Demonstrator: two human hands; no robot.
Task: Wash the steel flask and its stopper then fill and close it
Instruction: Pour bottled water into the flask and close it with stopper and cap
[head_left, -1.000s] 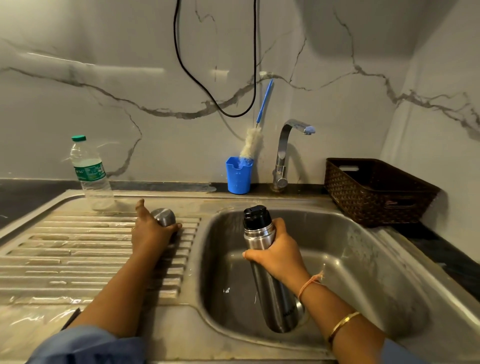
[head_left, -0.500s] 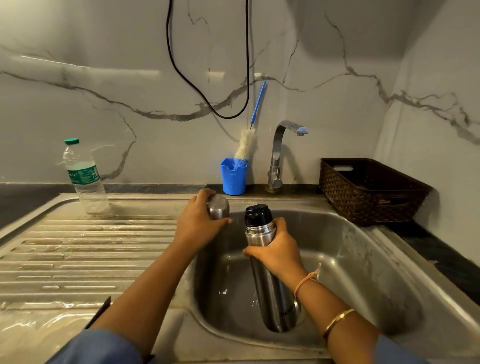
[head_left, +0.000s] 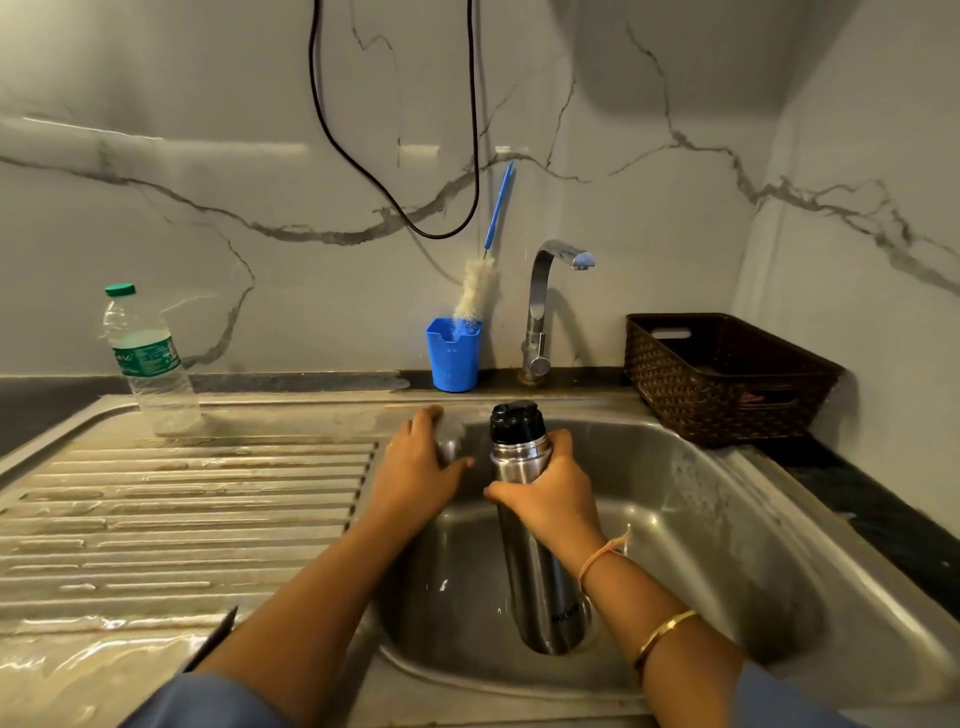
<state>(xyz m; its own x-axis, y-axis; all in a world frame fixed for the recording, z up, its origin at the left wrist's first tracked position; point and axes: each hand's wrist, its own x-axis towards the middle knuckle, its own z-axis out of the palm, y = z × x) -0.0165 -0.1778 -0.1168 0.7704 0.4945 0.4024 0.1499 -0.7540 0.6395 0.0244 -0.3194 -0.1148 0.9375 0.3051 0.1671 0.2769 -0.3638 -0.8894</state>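
Right hand (head_left: 550, 499) gripping tall steel flask (head_left: 540, 587), black stopper (head_left: 514, 418) on, in steel sink (head_left: 727, 519), left hand (head_left: 415, 478) clasping blurred steel cap (head_left: 451, 441)

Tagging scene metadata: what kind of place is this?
Probably a home kitchen sink corner: steel sink with ribbed drainboard, a tap against the marble-look wall, and a bottle brush in a blue cup.

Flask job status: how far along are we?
Looks done: the black stopper sits on the steel flask, and the drainboard is wet; washing and filling themselves cannot be confirmed. In hand: the right hand grips the flask upright in the sink, the left hand holds a blurred steel cap beside it. Left: probably just fitting that cap.
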